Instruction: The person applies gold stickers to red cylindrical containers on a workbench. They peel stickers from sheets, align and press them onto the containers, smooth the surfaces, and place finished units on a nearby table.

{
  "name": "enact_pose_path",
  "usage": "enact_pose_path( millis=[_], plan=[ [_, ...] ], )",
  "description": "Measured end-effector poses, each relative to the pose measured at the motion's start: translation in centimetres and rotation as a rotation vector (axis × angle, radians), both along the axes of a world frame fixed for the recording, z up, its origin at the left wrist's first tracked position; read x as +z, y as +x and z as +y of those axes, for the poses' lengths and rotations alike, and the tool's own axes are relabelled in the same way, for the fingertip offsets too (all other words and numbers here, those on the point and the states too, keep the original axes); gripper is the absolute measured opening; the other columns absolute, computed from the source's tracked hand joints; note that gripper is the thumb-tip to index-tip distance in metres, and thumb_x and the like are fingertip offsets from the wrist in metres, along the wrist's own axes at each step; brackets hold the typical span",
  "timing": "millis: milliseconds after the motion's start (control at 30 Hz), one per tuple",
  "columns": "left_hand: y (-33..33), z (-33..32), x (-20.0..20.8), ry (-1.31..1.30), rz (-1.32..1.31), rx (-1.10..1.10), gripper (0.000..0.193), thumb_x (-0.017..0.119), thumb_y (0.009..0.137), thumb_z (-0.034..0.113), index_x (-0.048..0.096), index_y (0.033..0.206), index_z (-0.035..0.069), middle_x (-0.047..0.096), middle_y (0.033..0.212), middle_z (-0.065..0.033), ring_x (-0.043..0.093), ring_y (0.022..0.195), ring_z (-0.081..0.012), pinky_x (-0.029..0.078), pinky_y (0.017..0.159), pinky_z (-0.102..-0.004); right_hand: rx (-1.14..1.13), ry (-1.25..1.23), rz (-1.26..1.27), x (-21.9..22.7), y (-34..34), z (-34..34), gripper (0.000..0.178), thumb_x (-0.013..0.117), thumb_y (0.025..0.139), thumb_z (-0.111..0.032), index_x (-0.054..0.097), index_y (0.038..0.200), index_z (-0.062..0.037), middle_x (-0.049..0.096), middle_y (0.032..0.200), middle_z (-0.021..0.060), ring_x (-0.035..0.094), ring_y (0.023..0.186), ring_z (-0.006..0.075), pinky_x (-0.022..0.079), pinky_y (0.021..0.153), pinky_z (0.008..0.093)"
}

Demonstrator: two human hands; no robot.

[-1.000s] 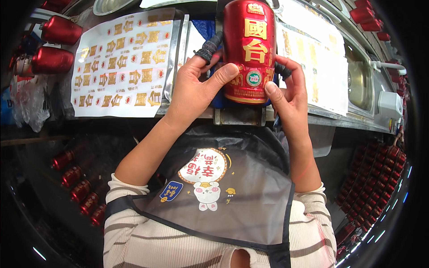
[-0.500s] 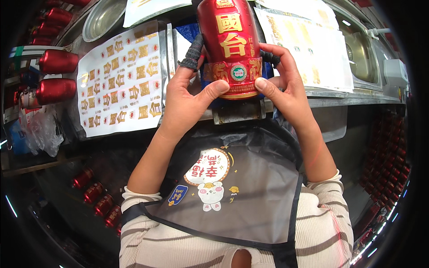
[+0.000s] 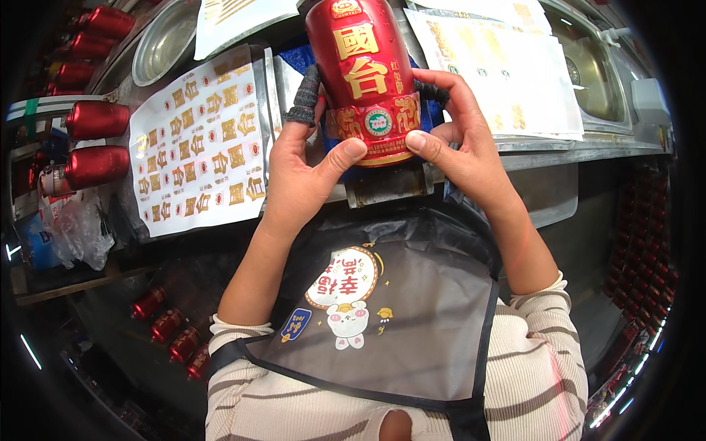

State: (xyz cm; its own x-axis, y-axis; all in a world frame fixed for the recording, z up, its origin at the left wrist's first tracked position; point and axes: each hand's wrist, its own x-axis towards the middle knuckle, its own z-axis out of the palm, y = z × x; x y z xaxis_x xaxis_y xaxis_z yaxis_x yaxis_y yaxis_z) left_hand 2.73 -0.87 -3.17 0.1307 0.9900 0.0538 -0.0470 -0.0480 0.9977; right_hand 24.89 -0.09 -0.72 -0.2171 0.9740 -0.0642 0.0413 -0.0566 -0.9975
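A shiny red bottle (image 3: 353, 18) with large gold characters, a gold-patterned band and a round green-and-white emblem lies between my hands, its base toward me. My left hand (image 3: 303, 173) grips its left side, thumb pressed near the lower edge, a dark wrap on one finger. From the right, my right hand (image 3: 465, 147) holds the bottle likewise, with its thumb by the base and a dark-wrapped finger against the side. Blue cloth (image 3: 296, 59) shows beneath the bottle. Fingers behind the bottle are partly hidden. A white sheet of gold character decals (image 3: 208, 110) lies to the left.
White sheets with gold prints (image 3: 540, 95) lie at right beside a metal sink (image 3: 594, 73). A metal basin (image 3: 165, 44) stands at the far left. Plain red bottles (image 3: 97, 120) jut from the left, above a clear plastic bag (image 3: 87, 231). More red bottles (image 3: 168, 325) stand low at left.
The view has shifted slightly, so the bottle and both hands appear a little farther left. My grip on the bottle looks the same, and the bottle seems tilted slightly more to the left.
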Motion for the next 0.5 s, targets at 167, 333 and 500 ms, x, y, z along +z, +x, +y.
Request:
enact_pose_path(
  millis=[167,333,500],
  plan=[
    [0.0,-0.1,0.1,-0.074,-0.044,0.036,0.083,0.08,0.087,0.027,0.035,0.151,-0.003,0.054,0.141,-0.016,0.05,0.13,-0.0208,0.039,0.111,-0.0351,0.018,-0.071,0.067,0.5,0.3,0.2,0.064,0.077,0.085,-0.014,0.045,0.14,-0.0068,0.051,0.124,0.0085,0.051,0.064,0.001,0.042,0.057,0.0168],
    [0.2,-0.2,0.4,0.02,-0.024,-0.038,0.079,0.076,0.091,0.024,0.034,0.152,-0.001,0.052,0.143,-0.0155,0.049,0.132,-0.0204,0.038,0.111,-0.0353,-0.042,-0.074,0.139,-0.1,-0.3,0.2,0.066,0.077,0.084,-0.015,0.044,0.141,-0.0064,0.05,0.127,0.0093,0.054,0.067,0.0019,0.044,0.059,0.0168],
    [0.2,-0.2,0.2,0.026,-0.013,-0.006,0.073,0.071,0.095,0.022,0.034,0.153,-0.001,0.051,0.145,-0.0152,0.049,0.131,-0.0194,0.038,0.11,-0.0348,0.034,-0.021,-0.106,1.1,-0.3,0.0,0.065,0.073,0.087,-0.017,0.042,0.142,-0.0051,0.05,0.128,0.0107,0.056,0.071,0.0032,0.045,0.062,0.0166]
  ],
)
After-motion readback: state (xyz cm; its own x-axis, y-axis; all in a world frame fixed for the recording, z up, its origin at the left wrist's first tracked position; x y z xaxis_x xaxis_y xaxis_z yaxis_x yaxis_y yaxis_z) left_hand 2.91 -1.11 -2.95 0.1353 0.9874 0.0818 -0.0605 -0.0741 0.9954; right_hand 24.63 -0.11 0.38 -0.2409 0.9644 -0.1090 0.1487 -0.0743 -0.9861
